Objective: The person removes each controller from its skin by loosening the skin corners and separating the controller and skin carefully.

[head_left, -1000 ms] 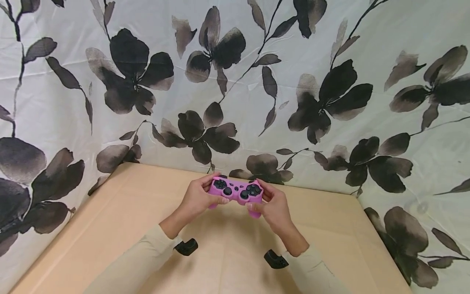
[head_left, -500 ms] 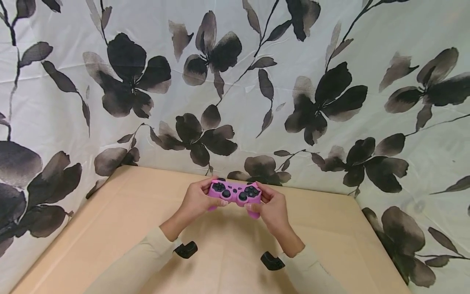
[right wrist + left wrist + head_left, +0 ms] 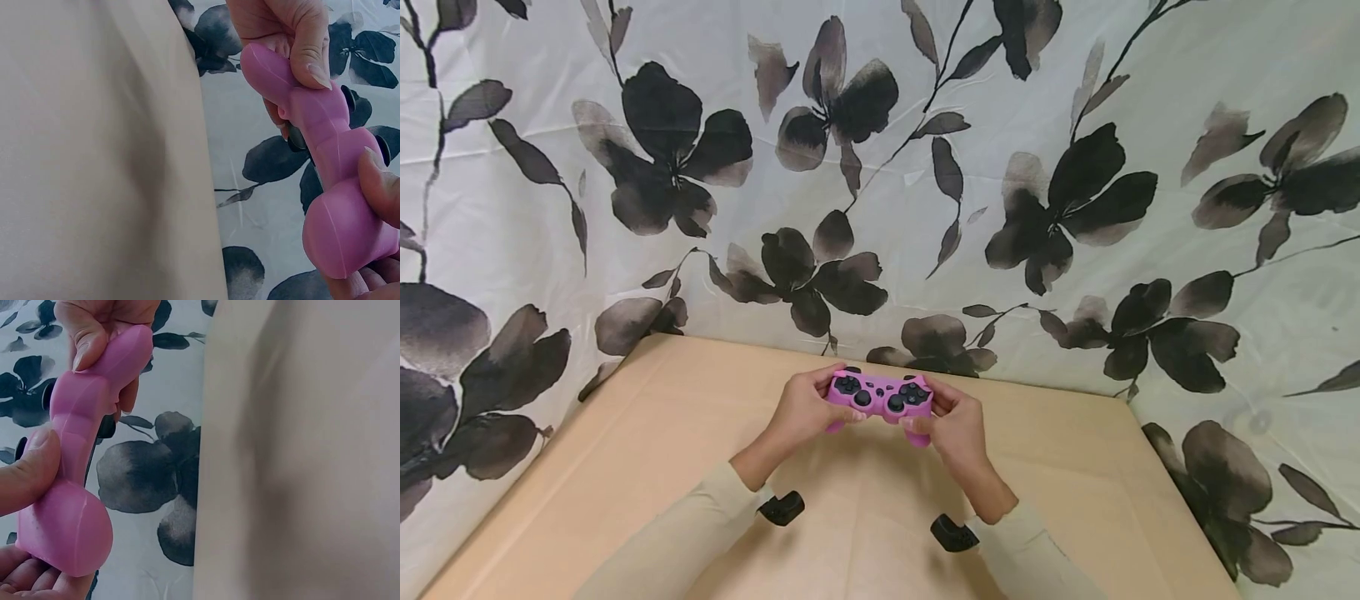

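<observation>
Gripping pink rubbery game controller w/ black buttons & sticks (image 3: 881, 395) in both hands, above light beige tabletop (image 3: 625, 467), toward far edge, roughly mid-width, clear of the surface. Left hand (image 3: 801, 410) curling round left grip, thumb lying along near side under left stick; right hand (image 3: 953, 425) curling round right grip, thumb tip pressing on near edge of the shell. Fingers of both wrapping behind, so not spread, not flat: clamping the controller from both ends.

Showing in left wrist view: same controller (image 3: 78, 456) seen edge-on, smooth rounded grip lobe sitting in the palm, thumb pressing its side, other hand's thumb and finger pinching the far lobe at top. Showing in right wrist view: controller (image 3: 325, 156) edge-on again, thumb lying on near lobe at right, other hand's fingers closing over far lobe at top; dark trigger parts peeking out behind.

Wearing cream long sleeves (image 3: 685, 533) on both forearms, w/ small black wrist-mounted camera units (image 3: 781, 507) under each wrist, hanging just above tabletop near its near-middle area.

Hanging behind & round far and side edges of tabletop: white cloth backdrop w/ black-grey ink flower print (image 3: 1075, 192), meeting the far edge just beyond the controller. Facing buttons up toward head cam, controller roughly level, slight tilt down to right.
</observation>
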A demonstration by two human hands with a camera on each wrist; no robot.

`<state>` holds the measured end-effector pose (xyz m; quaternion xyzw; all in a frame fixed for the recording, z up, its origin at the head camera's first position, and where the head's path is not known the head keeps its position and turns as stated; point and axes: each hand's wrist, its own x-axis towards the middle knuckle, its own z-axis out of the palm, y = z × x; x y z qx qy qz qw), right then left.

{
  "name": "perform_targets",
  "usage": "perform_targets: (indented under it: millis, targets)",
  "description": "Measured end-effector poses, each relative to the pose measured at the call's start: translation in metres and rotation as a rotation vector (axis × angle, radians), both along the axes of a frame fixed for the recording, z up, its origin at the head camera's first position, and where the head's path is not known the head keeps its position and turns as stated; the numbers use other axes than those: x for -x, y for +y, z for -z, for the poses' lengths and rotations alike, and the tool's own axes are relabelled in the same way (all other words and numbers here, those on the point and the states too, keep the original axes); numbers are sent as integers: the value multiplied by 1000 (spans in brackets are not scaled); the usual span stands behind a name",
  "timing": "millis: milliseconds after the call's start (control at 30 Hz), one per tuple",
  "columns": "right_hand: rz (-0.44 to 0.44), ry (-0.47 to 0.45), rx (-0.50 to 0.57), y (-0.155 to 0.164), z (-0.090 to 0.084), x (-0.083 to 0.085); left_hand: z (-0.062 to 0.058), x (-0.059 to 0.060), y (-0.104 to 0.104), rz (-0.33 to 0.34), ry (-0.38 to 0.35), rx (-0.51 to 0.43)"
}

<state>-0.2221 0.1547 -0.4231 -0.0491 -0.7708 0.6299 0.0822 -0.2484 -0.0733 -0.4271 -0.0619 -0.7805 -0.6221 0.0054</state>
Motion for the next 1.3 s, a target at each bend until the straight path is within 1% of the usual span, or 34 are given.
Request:
perform_targets:
  millis: [133, 233, 533, 700, 900, 1100, 1233, 1300]
  targets:
    - [-4, -14, 8, -1, 5, 2, 3, 1, -1, -11, -13, 32]
    - [-4, -16, 18, -2, 8, 4, 5, 2, -1, -9, -1, 57]
    - [17, -3, -2, -2, 17, 8, 10, 6, -2, 1, 33, 161]
    - [20, -10, -6, -4, 26, 8, 15, 6, -4, 2, 25, 186]
    - [20, -36, -4, -5, 36, 11, 22, 8, -4, -2, 34, 248]
    - [22, -67, -13, -6, 42, 11, 28, 10, -4, 6, 16, 270]
    - [38, -72, -22, -8, 46, 12, 31, 11, -5, 8, 17, 292]
    - [33, -64, -25, -10, 47, 13, 32, 12, -6, 0, 12, 294]
